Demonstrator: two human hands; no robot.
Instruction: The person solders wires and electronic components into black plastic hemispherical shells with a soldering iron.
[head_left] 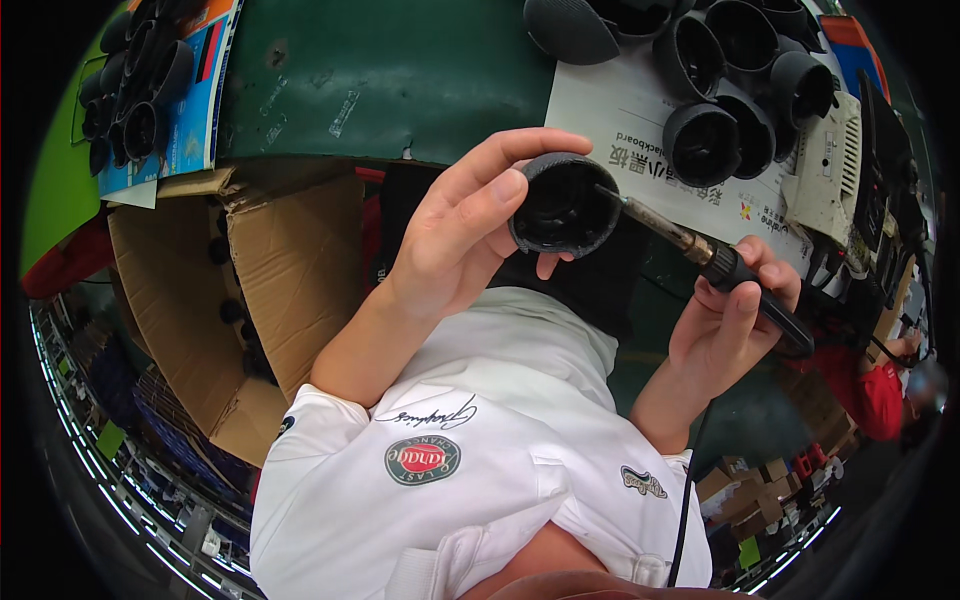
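Observation:
My left hand (pixel 440 235) grips a black cup-shaped part (pixel 568 232) with a ribbed outer wall, its open mouth facing up toward me. Held in my right hand (pixel 722 325) is a soldering iron (pixel 745 278) with a black handle and a metal barrel. The iron's tip reaches over the cup's right rim into its mouth; whether it touches the inner wall, I cannot tell. Details inside the cup are too dark to make out. A black cord (pixel 690 490) hangs below my right hand.
Several similar black cups (pixel 700 145) stand on a white printed sheet (pixel 620 120) at the far right, beside a beige device (pixel 828 165). More cups (pixel 140 130) are at the far left. A cardboard box (pixel 295 270) holding dark parts stands below the green table (pixel 390 80). A person in red (pixel 880 395) is at right.

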